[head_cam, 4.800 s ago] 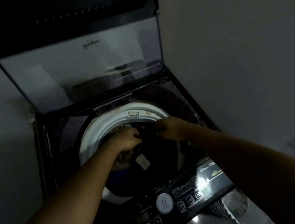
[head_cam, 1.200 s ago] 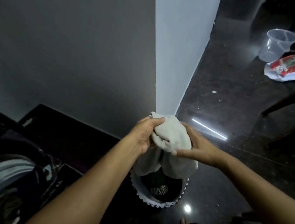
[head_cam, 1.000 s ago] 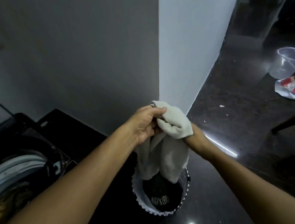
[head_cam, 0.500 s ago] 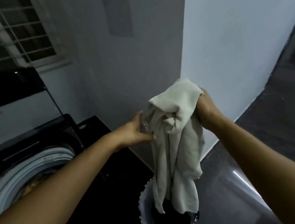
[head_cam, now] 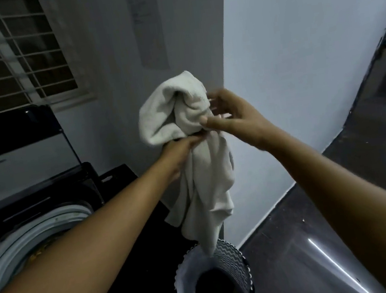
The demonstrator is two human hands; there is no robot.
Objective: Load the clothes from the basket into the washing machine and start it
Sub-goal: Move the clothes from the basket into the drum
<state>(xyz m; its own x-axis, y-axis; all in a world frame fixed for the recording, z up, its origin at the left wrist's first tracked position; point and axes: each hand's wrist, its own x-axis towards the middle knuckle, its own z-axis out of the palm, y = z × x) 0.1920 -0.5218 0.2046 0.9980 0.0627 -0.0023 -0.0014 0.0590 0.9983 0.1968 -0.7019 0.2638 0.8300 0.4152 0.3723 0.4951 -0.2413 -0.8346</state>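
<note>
A cream towel (head_cam: 206,186) hangs in the air above the round patterned basket (head_cam: 229,253), its lowest tip just at the basket's rim. My left hand (head_cam: 181,151) grips the towel round its middle, and the upper part flops over to the left. My right hand (head_cam: 230,113) is beside the bunched top with fingers spread and loose, only the thumb tip touching the cloth. A dark garment (head_cam: 217,290) lies inside the basket. The top-loading washing machine (head_cam: 88,186) stands at the left with its lid (head_cam: 12,137) up and its white drum rim (head_cam: 38,232) showing.
A white wall corner (head_cam: 228,71) rises just behind the towel. A barred window (head_cam: 10,52) sits above the machine. Dark glossy floor (head_cam: 324,239) stretches to the right of the basket.
The towel has been lifted higher, almost out of the basket. My left hand now grips its middle, and my right hand has loosened from its hold on the top.
</note>
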